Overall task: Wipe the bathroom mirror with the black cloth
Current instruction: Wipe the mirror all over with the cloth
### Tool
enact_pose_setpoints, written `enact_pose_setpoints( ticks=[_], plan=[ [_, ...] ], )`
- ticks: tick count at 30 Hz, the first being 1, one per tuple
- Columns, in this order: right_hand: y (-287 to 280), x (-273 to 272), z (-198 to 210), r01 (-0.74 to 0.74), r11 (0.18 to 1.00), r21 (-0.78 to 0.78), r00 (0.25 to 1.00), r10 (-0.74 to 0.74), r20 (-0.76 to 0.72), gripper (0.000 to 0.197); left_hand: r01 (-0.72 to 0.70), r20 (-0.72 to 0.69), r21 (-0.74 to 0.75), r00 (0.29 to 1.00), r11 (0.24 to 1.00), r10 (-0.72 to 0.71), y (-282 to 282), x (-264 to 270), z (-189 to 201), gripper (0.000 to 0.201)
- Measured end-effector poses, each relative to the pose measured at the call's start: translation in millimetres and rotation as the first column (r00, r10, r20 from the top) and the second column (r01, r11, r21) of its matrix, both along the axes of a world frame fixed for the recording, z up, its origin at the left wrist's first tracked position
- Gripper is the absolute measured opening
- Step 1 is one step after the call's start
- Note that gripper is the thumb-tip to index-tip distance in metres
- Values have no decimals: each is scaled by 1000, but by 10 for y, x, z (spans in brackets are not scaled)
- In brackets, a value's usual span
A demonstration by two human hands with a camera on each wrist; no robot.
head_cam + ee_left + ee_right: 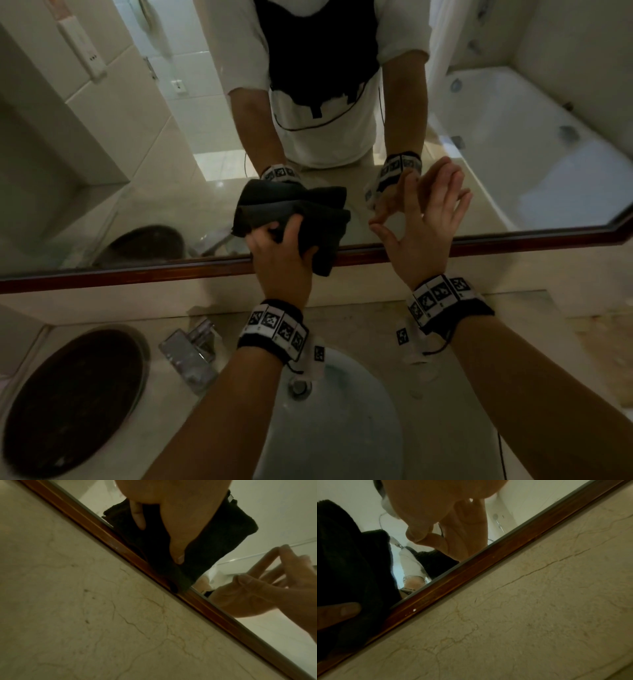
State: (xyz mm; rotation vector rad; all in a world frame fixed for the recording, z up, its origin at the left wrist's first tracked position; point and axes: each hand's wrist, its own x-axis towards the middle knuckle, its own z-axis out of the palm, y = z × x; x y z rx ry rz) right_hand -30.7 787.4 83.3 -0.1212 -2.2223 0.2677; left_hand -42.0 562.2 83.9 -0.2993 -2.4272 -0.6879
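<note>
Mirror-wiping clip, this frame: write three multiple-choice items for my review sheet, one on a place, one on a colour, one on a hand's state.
1. Where on the mirror is the cloth?
A. At its bottom edge, lapping over the frame
B. At its top corner
C. On the counter, away from the glass

2. What colour is the mirror's frame?
A. White
B. Reddish brown
C. Chrome

3. What is the right hand doing?
A. Gripping the cloth
B. Turning the faucet
C. Held open by the glass, holding nothing

Answers:
1 A: the left hand holds the cloth at the lower edge of the glass, a fold hanging over the frame.
2 B: the strip under the glass is dark reddish wood in all three views.
3 C: its fingers are spread and nothing is in them; only the left hand grips the cloth.
</note>
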Motion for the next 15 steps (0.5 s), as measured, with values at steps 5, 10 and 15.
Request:
enact_pose_setpoints(
  ticks=[5, 10, 15],
  plan=[
    [-13, 22, 8, 4, 1000, -7, 1000, -4, 2, 92, 1, -13, 22, 1000, 1000, -1, -204, -17, -6, 67],
    [-18, 25, 28, 10, 1000, 2, 1000, -10, -5, 91, -55, -60, 104, 996, 993, 61, -674, -81, -1, 58],
    [-17, 13, 7, 15, 1000, 0, 1000, -15, 7, 93, -165, -38, 162, 984, 973, 173, -1284, -148, 4, 68]
  ],
)
